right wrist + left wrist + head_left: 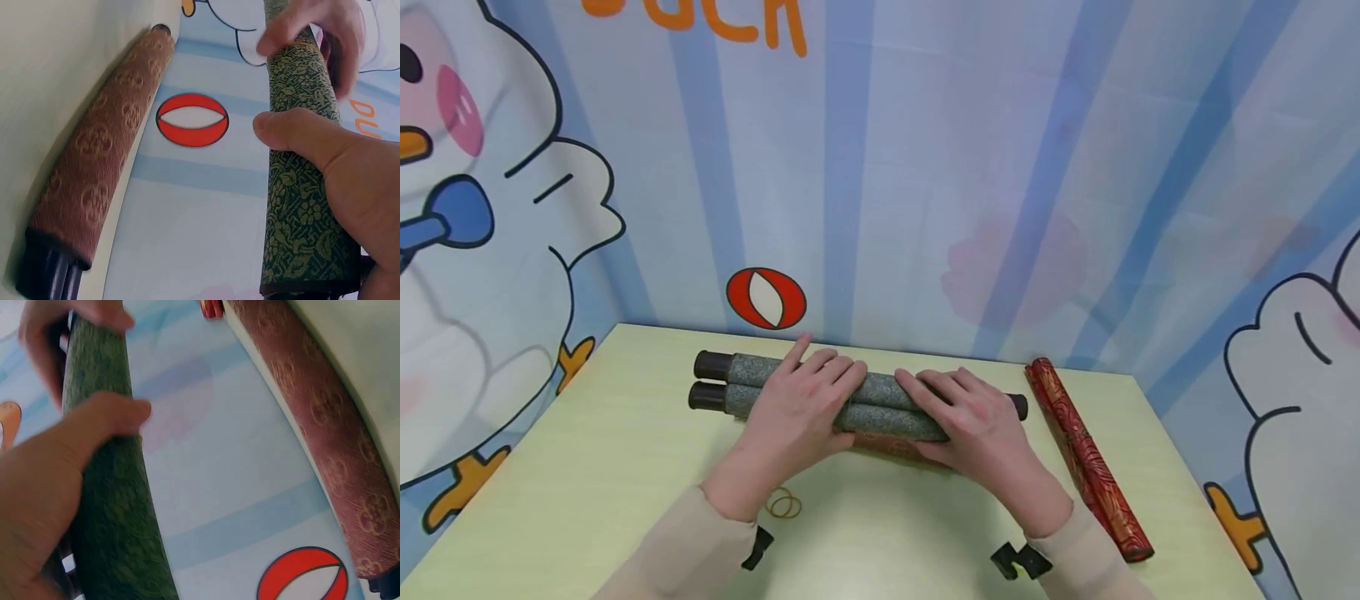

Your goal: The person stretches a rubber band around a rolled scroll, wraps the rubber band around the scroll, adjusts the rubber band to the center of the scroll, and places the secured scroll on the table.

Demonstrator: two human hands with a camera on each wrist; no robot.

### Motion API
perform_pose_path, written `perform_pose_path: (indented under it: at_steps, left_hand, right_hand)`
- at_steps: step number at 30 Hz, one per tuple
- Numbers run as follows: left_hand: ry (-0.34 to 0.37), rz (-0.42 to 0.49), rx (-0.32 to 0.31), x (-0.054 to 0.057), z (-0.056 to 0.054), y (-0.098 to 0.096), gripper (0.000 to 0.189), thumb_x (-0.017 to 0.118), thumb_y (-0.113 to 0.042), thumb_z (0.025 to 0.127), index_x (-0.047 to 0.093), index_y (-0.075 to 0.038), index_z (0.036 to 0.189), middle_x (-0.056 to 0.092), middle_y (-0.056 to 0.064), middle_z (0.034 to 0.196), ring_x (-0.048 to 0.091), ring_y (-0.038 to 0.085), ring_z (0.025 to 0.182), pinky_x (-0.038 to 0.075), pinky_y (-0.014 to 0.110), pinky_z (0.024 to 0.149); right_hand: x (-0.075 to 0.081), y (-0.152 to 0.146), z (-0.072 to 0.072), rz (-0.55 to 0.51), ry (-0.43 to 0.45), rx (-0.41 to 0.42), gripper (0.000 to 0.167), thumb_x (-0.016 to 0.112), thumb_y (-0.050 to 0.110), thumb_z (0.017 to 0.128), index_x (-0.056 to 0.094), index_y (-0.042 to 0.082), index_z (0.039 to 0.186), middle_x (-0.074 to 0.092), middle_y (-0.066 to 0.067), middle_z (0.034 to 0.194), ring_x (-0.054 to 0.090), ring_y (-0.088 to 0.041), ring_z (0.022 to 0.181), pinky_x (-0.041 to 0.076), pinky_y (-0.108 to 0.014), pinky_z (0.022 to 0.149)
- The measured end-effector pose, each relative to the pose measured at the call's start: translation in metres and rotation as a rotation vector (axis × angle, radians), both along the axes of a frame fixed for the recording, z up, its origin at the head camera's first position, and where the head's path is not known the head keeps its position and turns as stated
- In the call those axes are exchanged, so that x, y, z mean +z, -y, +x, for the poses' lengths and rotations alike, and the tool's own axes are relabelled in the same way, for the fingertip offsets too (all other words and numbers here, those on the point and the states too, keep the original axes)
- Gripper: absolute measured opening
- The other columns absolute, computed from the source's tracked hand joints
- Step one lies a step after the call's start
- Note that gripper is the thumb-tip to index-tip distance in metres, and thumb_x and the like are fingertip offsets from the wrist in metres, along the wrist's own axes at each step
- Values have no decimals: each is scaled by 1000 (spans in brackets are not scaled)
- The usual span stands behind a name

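Note:
A green patterned scroll, rolled into two parallel rolls with black knobs, is lifted over the table. My left hand grips its left half, the thumb lying along the near side. Toward the other end, my right hand holds it the same way. Around the green roll, an orange-brown band shows in the right wrist view. Below it lies a reddish-brown scroll with a flower pattern and dark knobs. In the head view this lower scroll is partly hidden by the green one and my hands.
On the pale yellow table, a red and gold scroll lies slantwise at the right. Thin yellowish rubber bands rest near my left wrist. A blue and white striped cloth backdrop with cartoon drawings stands behind the table.

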State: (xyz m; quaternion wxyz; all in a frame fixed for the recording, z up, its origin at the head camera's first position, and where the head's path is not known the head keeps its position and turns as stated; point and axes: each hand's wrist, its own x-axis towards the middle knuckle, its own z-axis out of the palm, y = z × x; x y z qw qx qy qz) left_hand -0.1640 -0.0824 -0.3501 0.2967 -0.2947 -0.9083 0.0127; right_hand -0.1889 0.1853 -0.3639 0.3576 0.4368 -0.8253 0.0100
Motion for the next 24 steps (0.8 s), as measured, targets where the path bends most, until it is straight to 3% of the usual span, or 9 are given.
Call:
perform_pose_path:
  at_steps: [6, 13, 18, 24]
  left_hand:
    - [1, 32, -14, 0, 0, -3, 81, 104, -46, 64, 66, -10, 126, 73, 6, 119, 66, 29, 119, 37, 59, 123]
    - [36, 5, 81, 6, 7, 9, 89, 102, -55, 63, 67, -11, 131, 72, 5, 128, 64, 30, 127, 33, 59, 126]
    - [24, -1, 34, 4, 3, 7, 77, 102, -48, 65, 66, -12, 122, 71, 5, 122, 64, 31, 123, 36, 59, 124]
    - [-23, -20, 20, 2, 0, 3, 78, 102, -51, 63, 66, -14, 121, 71, 3, 119, 66, 30, 118, 37, 60, 123]
  right_hand:
    - [1, 5, 1, -8, 12, -13, 99, 105, 42, 63, 64, 18, 149, 72, -7, 125, 70, -28, 100, 64, -42, 86]
    - [1, 3, 1, 4, 43, -13, 98, 104, 43, 65, 63, 18, 150, 71, -7, 126, 70, -27, 101, 65, -42, 82]
    - [1, 0, 2, 1, 38, -22, 98, 105, 42, 64, 64, 18, 150, 71, -7, 125, 70, -28, 101, 65, -42, 83]
    - [1, 0, 3, 1, 36, -31, 98, 105, 42, 64, 64, 18, 149, 72, -6, 125, 71, -27, 101, 65, -40, 79]
